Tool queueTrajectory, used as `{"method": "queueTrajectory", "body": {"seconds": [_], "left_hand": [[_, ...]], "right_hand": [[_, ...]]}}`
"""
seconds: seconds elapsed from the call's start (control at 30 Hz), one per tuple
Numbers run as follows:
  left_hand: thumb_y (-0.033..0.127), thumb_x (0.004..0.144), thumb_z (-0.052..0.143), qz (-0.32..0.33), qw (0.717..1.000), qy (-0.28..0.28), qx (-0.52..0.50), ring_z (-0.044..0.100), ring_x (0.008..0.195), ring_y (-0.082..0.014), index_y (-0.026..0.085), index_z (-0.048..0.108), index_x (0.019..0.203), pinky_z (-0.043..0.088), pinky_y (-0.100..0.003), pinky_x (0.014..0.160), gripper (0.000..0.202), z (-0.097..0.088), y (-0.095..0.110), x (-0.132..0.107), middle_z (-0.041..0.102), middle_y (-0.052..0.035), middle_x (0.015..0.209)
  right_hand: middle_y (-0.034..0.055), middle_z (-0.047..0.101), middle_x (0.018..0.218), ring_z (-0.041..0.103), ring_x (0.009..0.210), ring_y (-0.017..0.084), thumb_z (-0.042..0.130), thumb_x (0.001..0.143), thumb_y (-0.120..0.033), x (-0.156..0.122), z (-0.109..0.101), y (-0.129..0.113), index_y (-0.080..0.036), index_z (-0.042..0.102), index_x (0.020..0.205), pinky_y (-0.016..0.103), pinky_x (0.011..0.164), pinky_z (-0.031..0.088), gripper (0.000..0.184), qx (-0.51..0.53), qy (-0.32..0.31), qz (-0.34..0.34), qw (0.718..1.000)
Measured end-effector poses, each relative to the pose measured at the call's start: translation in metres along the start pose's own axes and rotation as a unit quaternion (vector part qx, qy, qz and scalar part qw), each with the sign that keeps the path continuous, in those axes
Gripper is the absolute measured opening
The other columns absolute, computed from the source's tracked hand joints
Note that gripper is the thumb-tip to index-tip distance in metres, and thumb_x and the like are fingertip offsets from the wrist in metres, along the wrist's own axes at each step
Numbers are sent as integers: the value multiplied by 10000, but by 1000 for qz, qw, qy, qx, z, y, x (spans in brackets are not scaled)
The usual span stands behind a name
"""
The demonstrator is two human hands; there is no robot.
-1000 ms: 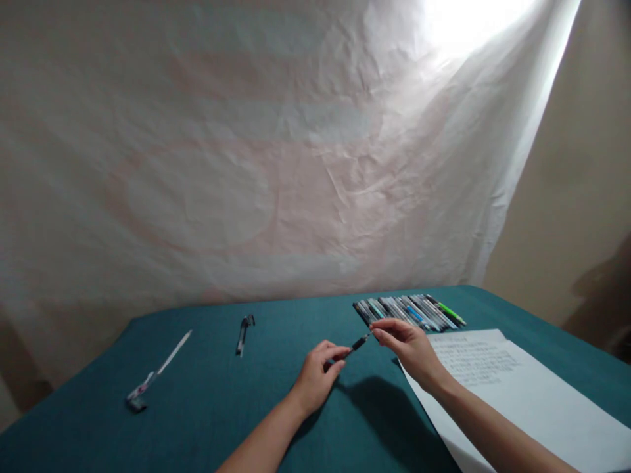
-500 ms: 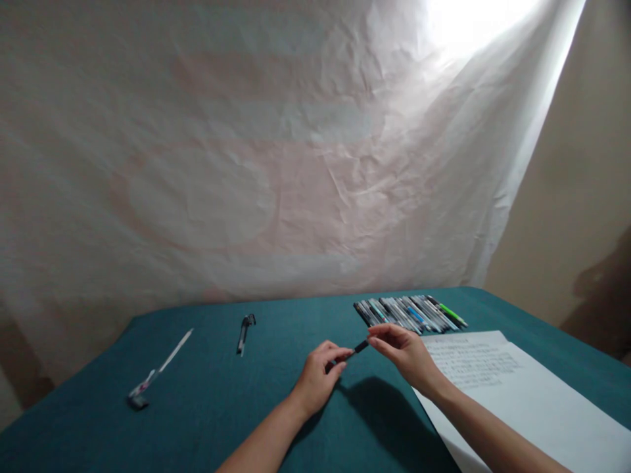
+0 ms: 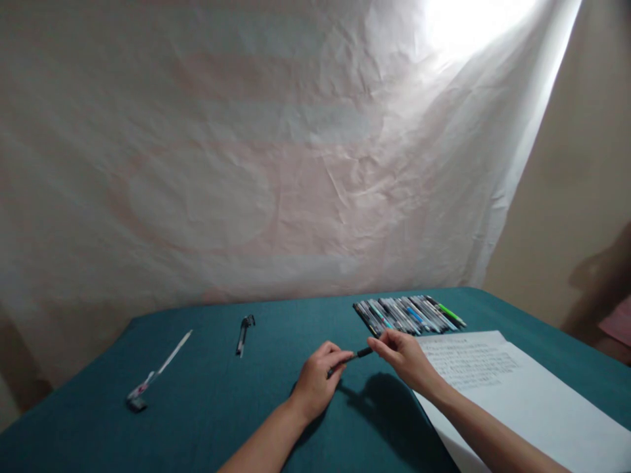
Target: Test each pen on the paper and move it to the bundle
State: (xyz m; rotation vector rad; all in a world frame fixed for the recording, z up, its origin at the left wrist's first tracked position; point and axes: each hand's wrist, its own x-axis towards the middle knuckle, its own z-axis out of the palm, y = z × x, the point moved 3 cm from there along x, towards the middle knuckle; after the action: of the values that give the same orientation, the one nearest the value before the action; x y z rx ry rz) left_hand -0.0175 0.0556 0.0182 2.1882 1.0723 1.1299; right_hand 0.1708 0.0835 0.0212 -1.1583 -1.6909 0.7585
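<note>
Over the middle of the green-covered table, a dark pen [image 3: 363,353] spans the gap between both hands. My left hand [image 3: 317,382] is closed round one end, with a dark tip showing below its fingers. The other, black end is pinched by the fingertips of my right hand [image 3: 405,360], which hide whether a cap is there. Just beyond my right hand lies a row of several pens [image 3: 407,314], mostly clear and dark, with blue and green ones among them. Under my right forearm are white paper sheets [image 3: 522,407] with handwritten lines at the top.
Left of the hands lie a small group of dark-capped pens [image 3: 243,336] and a thin white strip with a dark, crumpled end [image 3: 142,392]. A pale sheet [image 3: 296,164] hangs behind the green table [image 3: 211,407]. Something pink [image 3: 618,322] shows at the right edge.
My right hand has dropped slightly and its fingers have drawn closer together on the pen. The pen lies a little flatter. Something pink has come into view at the right edge.
</note>
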Motion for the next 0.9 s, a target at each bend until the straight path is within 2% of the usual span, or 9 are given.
{"method": "queueTrajectory", "body": {"seconds": [0.07, 0.13, 0.23, 0.3, 0.47, 0.8, 0.9], "left_hand": [[134, 817, 458, -3, 1000, 4, 8, 532, 827, -150, 246, 619, 1050, 409, -251, 761, 304, -1, -1, 0, 558, -37, 884], [131, 821, 448, -9, 1000, 10, 14, 533, 842, -153, 244, 615, 1055, 406, -255, 776, 309, -2, -2, 0, 557, -41, 899], [132, 823, 449, -12, 1000, 15, 19, 532, 856, -154, 242, 604, 1072, 403, -257, 788, 313, -4, -4, 0, 553, -42, 910], [137, 826, 450, -10, 1000, 15, 22, 532, 849, -152, 241, 595, 1083, 405, -254, 780, 313, -4, -4, 0, 550, -39, 902], [140, 833, 440, 3, 998, 4, 58, 526, 815, -148, 249, 594, 1079, 406, -245, 740, 310, -2, -2, -1, 544, -35, 887], [144, 864, 388, 37, 987, 0, 157, 514, 825, -151, 276, 564, 1113, 411, -259, 726, 332, -2, -3, -3, 532, -34, 904], [133, 862, 387, 40, 987, 5, 157, 515, 838, -151, 270, 558, 1119, 416, -261, 736, 337, -2, -2, -3, 532, -35, 911]], "right_hand": [[-26, 521, 534, 466, 506, 103, 553, 750, -474, 0, 2, 0, -157, 575, 643, 207, 465, 346, 335, 15, -36, 3, 999], [3, 592, 686, 537, 628, 127, 589, 732, -452, -1, 3, -1, -158, 600, 847, 224, 550, 411, 317, 47, -79, 9, 996], [37, 610, 884, 572, 772, 151, 629, 705, -419, -2, 3, -6, -192, 521, 1109, 260, 657, 453, 476, 102, -116, 16, 988], [39, 616, 883, 582, 772, 152, 593, 737, -407, -2, 3, -8, -195, 536, 1100, 275, 683, 461, 423, 127, -127, 14, 984], [10, 621, 674, 588, 642, 141, 552, 773, -376, 0, 2, -5, -164, 616, 922, 261, 616, 461, 266, 110, -106, 8, 988], [12, 629, 618, 605, 536, 140, 552, 743, -461, 1, 2, -3, -139, 608, 806, 253, 530, 472, 332, 61, -125, 23, 990], [6, 622, 648, 606, 589, 140, 584, 738, -418, 1, 2, -4, -149, 573, 877, 250, 561, 474, 303, 83, -128, 11, 988]]}}
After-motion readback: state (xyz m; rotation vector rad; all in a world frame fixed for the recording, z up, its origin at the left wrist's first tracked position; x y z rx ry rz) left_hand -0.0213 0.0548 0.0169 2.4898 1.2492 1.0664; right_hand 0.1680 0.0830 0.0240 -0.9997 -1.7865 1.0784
